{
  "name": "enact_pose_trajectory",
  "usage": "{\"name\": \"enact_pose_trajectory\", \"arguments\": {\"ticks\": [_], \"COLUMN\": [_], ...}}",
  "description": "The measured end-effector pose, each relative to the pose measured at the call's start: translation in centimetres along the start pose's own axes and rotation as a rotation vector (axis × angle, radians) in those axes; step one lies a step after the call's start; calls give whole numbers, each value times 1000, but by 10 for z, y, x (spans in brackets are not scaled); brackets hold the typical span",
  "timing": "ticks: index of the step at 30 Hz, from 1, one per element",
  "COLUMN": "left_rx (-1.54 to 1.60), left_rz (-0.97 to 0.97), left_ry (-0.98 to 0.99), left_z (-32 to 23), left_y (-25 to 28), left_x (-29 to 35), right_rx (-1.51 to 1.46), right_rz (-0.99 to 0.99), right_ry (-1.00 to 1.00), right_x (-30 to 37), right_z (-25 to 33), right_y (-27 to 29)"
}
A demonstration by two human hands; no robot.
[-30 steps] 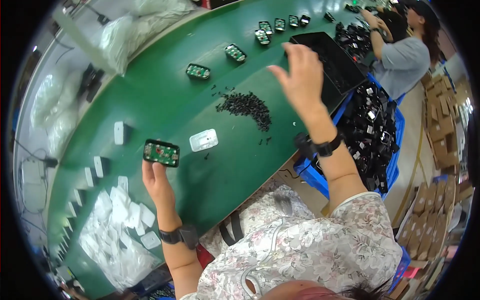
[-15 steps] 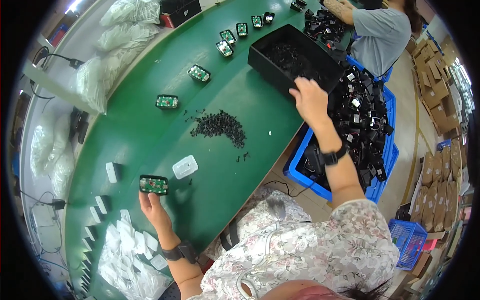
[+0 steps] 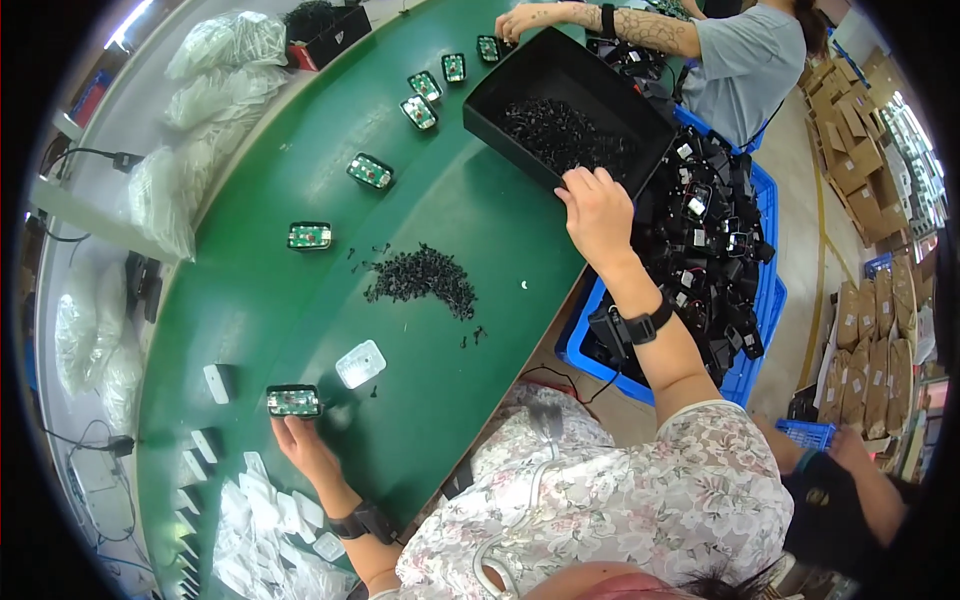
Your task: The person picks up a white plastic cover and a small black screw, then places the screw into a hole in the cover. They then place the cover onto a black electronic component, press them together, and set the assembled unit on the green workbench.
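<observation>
My left hand (image 3: 305,446) is closed around the lower edge of a black plastic housing (image 3: 294,401) with a green circuit board in it, held above the table. At the near rim of a black box (image 3: 520,150) is my right hand (image 3: 600,218). Its fingers curl over the rim, with the thumb on the outer side; the fingertips are partly hidden. Many small black parts (image 3: 565,130) lie inside the box. A heap of small black screw-like pieces (image 3: 425,280) is on the green table. Close to my left hand lies a translucent white cover (image 3: 361,364).
Several housings with boards (image 3: 370,171) stand in a line toward the far side. White covers (image 3: 240,500) in a plastic bag lie near left. Blue crates (image 3: 765,290) of black parts stand right of the table. A co-worker's hand (image 3: 525,20) reaches beside the box.
My right hand has come down from over the box onto its near rim. The whole view has shifted. A co-worker's arm now reaches across the table; another person's arm appears at lower right.
</observation>
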State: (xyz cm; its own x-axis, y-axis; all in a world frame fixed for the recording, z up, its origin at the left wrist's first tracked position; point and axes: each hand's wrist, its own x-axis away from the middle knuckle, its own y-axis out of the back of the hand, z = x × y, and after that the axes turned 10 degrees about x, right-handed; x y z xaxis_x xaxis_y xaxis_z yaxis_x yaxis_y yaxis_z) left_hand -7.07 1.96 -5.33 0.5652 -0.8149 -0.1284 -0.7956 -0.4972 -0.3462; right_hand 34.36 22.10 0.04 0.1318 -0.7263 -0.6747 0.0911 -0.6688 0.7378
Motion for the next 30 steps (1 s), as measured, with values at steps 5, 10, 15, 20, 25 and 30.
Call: {"name": "enact_pose_trajectory", "arguments": {"ticks": [5, 10, 15, 20, 25, 30], "left_rx": [-11, -33, -37, -23, -30, -63], "left_rz": [-25, -48, -36, -3, -20, -30], "left_ry": [53, 24, 31, 43, 58, 55], "left_z": [-2, 0, 3, 1, 5, 8], "left_y": [1, 6, 12, 7, 15, 14], "left_x": [-2, 1, 2, -1, 4, 2], "right_rx": [48, -224, -200, -7, -73, -357], "right_rz": [82, 335, 473, 763, 694, 752], "right_ry": [85, 70, -214, 10, 166, 4], "right_x": [-1, -16, -65, -81, -80, -82], "right_z": [-11, -33, -66, -44, -41, -63], "right_y": [-1, 10, -21, -63, -95, -96]}}
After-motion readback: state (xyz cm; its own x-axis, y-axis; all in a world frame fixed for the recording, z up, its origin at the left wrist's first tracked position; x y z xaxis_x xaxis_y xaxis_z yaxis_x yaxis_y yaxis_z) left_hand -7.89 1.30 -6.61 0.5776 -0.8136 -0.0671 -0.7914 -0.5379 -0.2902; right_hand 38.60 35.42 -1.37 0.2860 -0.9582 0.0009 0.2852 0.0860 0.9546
